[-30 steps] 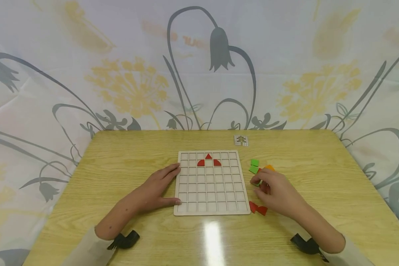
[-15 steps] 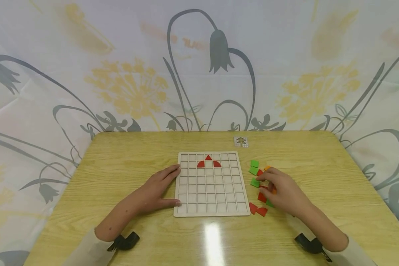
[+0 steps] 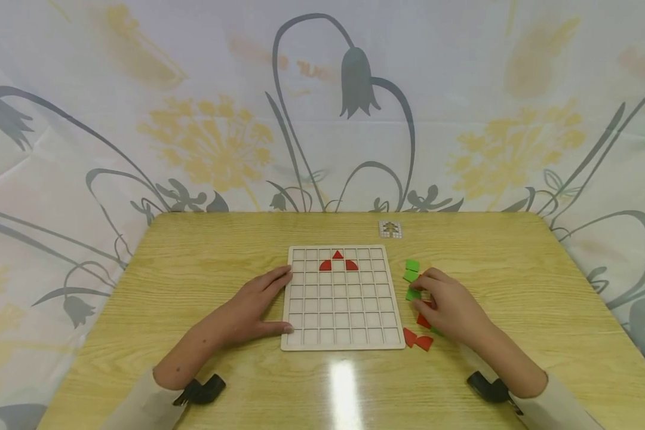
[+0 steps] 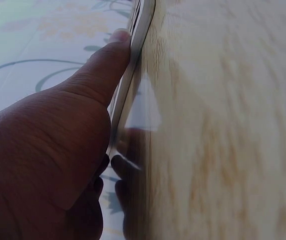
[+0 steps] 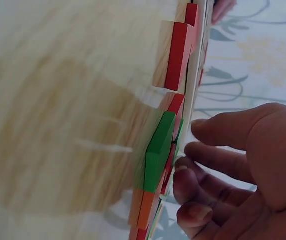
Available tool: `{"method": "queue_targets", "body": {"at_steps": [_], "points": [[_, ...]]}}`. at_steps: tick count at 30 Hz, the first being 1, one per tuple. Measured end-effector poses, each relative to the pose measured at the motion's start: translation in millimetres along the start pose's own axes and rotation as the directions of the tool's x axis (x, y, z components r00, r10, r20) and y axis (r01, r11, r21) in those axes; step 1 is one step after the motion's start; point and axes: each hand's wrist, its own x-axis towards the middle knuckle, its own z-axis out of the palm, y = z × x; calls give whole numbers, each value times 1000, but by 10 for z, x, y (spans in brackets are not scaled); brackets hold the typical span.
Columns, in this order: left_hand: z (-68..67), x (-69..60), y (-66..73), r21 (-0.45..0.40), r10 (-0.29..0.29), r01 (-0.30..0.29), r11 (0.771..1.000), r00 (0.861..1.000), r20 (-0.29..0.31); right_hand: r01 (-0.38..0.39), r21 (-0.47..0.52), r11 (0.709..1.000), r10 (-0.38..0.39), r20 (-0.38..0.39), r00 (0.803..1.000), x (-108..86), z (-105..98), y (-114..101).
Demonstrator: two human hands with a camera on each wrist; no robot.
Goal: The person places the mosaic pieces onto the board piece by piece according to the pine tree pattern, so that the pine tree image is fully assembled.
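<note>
A pale gridded board (image 3: pixel 298 304) lies on the table, with a red triangle (image 3: pixel 337 255) and two red quarter-round pieces (image 3: pixel 325 265) in its upper cells. My left hand (image 3: pixel 249 307) rests against the board's left edge, fingers and thumb extended. To the board's right, my right hand (image 3: pixel 454 307) hovers low over loose coloured pieces. Its fingers are loosely bent near a green piece (image 3: pixel 413 294), partly covered in the head view. The right wrist view shows thumb and fingertips apart, nothing visible between them, beside a green block (image 5: pixel 157 150) and an orange piece (image 5: pixel 145 210).
Two green squares (image 3: pixel 412 264) lie above the right hand's fingers. Red pieces (image 3: pixel 423 343) sit by the board's lower right corner. A small printed card (image 3: pixel 390 229) with a tree-like pattern lies beyond the board on the wooden table (image 3: pixel 220 239). A patterned cloth hangs behind.
The right hand drew back to the right, uncovering several pieces, then shifted slightly left over them again. The left hand and the pieces on the board stayed in place.
</note>
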Motion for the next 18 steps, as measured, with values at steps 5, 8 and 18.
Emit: {"method": "queue_targets", "body": {"at_steps": [5, 8, 18], "points": [[14, 7, -15, 11, 6, -6, 1000, 1000, -3, -5, -27, 1000, 5, 5, 1000, 21, 13, 7], [18, 12, -18, 10, 10, -10, 1000, 1000, -5, -10, -30, 999, 10, 17, 1000, 31, 23, 18], [25, 10, -26, 12, 11, -11, 1000, 1000, 1, -30, 13, 999, 29, 62, 998, 86, 47, 4]]}}
